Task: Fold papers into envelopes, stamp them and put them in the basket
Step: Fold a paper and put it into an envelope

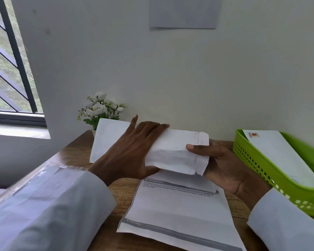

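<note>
Both hands hold a white envelope above the wooden desk. My left hand grips its left end, fingers spread over the top. My right hand holds the right end from beneath, thumb pressed on the front near the flap fold. Under the hands lies a printed sheet of paper, with a folded edge just below the envelope. Behind my left hand a second white envelope lies flat. At the right stands a green basket holding a stamped envelope.
A small pot of white flowers stands at the back of the desk against the wall. A clear plastic-wrapped pack sits at the left edge. The window is at far left.
</note>
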